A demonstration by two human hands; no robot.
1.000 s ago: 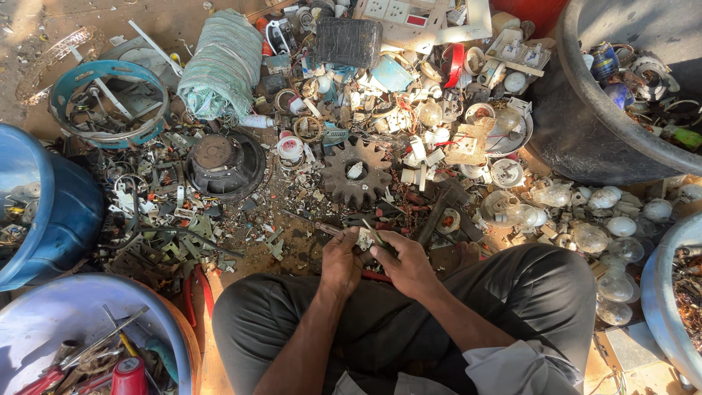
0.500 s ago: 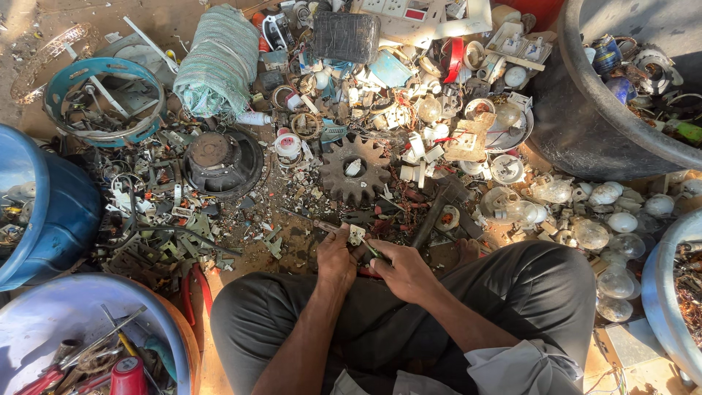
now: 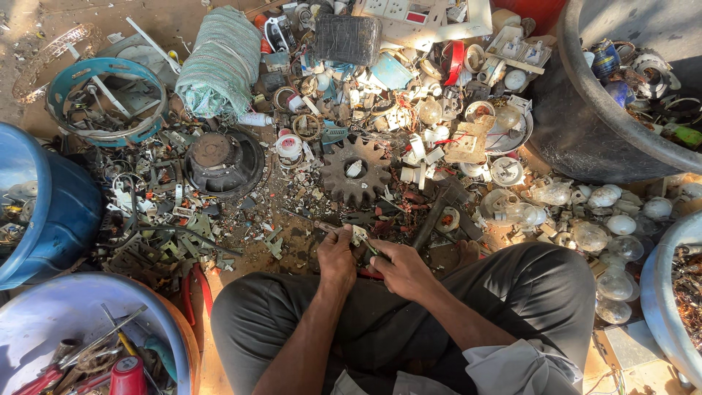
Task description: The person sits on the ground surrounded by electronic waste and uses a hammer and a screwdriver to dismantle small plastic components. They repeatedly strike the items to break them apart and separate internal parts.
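both hands meet just above the lap: the left hand (image 3: 337, 257) and right hand (image 3: 401, 269) are pressed together around a small pale fitting (image 3: 359, 235), pinching it between the fingertips. since a second ago the hands have barely shifted and the piece stays in the grip, so the work on it is still going. just beyond lies a rusty gear (image 3: 356, 170), with a green cloth bundle (image 3: 219, 62) and a white switch panel (image 3: 431, 18) farther out.
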